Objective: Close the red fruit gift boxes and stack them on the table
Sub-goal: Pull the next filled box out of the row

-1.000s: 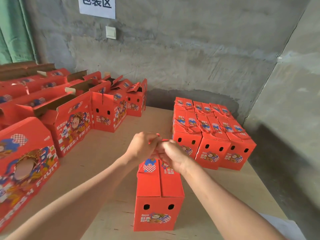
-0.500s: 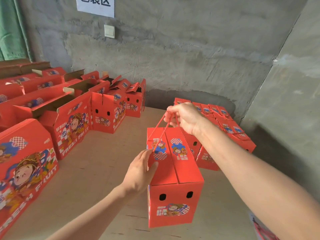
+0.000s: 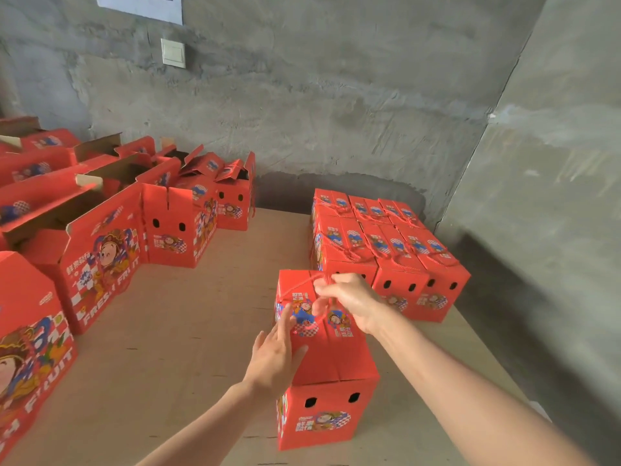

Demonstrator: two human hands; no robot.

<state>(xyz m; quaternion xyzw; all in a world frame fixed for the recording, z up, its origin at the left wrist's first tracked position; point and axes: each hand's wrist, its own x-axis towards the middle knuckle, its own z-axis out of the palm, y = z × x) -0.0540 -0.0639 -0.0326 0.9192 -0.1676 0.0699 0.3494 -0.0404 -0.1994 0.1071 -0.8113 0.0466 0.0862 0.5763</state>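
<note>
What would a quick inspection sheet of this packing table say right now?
Surface: light plywood table.
Job's things: closed red box under both hands; block of closed boxes behind it, to the right; open boxes on the left, flaps up.
Clutter: nothing seen.
Grippers: left hand lies flat against the box's top; right hand pinches its red cord handle.
Cables: nothing seen.
Surroundings: concrete wall, wall switch, paper sign.
</note>
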